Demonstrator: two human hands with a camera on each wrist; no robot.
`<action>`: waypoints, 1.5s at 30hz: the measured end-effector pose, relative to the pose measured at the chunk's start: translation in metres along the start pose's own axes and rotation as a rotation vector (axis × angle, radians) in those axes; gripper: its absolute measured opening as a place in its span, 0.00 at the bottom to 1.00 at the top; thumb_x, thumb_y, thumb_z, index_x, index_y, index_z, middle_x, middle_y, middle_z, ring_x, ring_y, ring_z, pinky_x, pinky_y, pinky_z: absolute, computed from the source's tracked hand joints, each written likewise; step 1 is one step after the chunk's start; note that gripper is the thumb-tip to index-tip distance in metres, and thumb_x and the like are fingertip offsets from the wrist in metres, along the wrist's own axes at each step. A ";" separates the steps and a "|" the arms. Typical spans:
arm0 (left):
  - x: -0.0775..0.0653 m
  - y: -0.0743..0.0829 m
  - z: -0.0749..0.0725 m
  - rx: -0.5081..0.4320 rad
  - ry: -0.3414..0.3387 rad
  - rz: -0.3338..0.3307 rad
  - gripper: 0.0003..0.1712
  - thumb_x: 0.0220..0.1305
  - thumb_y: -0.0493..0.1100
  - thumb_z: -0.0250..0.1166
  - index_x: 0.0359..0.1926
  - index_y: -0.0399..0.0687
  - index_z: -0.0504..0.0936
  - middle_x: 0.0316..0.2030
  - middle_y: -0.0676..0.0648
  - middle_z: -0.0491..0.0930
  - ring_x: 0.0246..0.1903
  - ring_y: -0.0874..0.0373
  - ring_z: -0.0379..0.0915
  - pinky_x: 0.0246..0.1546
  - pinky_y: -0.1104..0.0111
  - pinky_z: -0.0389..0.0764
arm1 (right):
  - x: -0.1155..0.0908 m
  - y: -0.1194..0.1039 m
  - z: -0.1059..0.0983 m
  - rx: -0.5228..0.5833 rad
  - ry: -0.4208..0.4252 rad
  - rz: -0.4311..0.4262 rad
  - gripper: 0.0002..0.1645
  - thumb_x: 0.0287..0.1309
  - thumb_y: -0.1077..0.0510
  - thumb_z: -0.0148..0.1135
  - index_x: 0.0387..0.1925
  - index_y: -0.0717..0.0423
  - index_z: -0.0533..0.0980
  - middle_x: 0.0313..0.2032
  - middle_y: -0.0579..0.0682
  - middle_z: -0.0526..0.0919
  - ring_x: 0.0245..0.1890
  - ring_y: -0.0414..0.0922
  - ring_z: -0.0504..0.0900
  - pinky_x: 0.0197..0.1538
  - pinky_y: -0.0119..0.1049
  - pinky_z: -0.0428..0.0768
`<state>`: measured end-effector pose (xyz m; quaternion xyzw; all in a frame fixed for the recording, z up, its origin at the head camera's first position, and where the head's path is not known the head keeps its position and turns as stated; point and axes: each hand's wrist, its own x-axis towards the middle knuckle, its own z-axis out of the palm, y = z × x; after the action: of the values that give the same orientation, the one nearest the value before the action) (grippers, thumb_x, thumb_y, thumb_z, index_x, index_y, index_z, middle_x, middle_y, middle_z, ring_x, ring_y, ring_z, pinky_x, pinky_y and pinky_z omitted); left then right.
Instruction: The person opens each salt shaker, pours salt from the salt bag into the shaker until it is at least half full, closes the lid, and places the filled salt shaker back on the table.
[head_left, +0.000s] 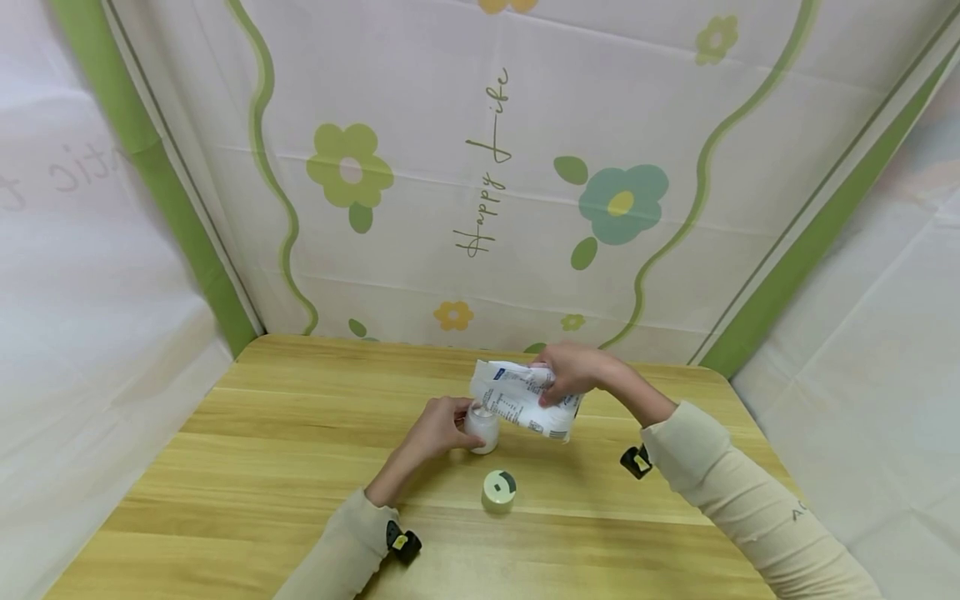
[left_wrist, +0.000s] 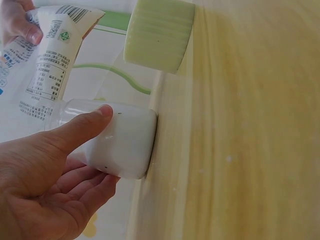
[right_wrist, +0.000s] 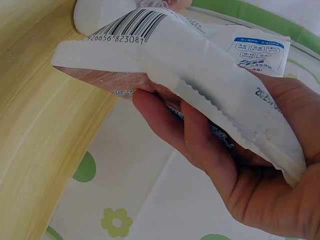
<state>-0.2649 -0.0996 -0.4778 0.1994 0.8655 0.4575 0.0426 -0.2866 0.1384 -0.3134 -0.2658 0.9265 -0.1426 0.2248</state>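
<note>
My left hand (head_left: 438, 429) grips a small clear jar (left_wrist: 125, 137) that stands on the table and looks filled with white stuff. The thumb lies on one side of it, the fingers on the other. In my right hand (head_left: 573, 375) is a white printed plastic packet (head_left: 517, 396), tilted so that its mouth end meets the jar's opening. A barcode and blue print show on the packet in the right wrist view, with the fingers curled under it. Whether anything flows from the packet is hard to see. A pale green lid (head_left: 498, 492) sits on the table just in front of the jar.
The wooden table (head_left: 300, 467) reaches back to a white curtain (head_left: 420, 275) printed with flowers and green lines. More white fabric hangs at the left and right sides. Black wrist mounts (head_left: 403, 543) sit at both sleeves.
</note>
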 end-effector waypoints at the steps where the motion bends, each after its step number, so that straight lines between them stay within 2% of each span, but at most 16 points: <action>1: 0.000 0.000 0.000 0.000 0.000 0.000 0.34 0.48 0.39 0.80 0.58 0.36 0.81 0.51 0.40 0.85 0.51 0.50 0.82 0.55 0.58 0.83 | 0.000 0.000 0.000 0.001 0.000 -0.001 0.18 0.50 0.64 0.74 0.46 0.59 0.82 0.33 0.50 0.87 0.28 0.41 0.85 0.31 0.30 0.85; 18: 0.000 0.000 0.000 0.019 0.001 -0.005 0.38 0.47 0.39 0.81 0.60 0.34 0.79 0.54 0.38 0.83 0.53 0.48 0.81 0.57 0.57 0.82 | 0.000 0.001 0.000 0.017 -0.001 0.009 0.22 0.50 0.64 0.74 0.49 0.59 0.81 0.34 0.50 0.87 0.28 0.41 0.85 0.32 0.31 0.86; 45: 0.000 0.000 0.001 0.038 -0.001 0.007 0.37 0.46 0.38 0.81 0.59 0.35 0.80 0.53 0.39 0.84 0.53 0.47 0.82 0.56 0.56 0.82 | 0.000 0.000 -0.001 0.007 -0.002 -0.004 0.21 0.50 0.65 0.73 0.49 0.58 0.82 0.35 0.50 0.87 0.28 0.41 0.86 0.32 0.31 0.86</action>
<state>-0.2644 -0.0994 -0.4784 0.2035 0.8734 0.4409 0.0375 -0.2871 0.1382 -0.3130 -0.2668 0.9252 -0.1462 0.2266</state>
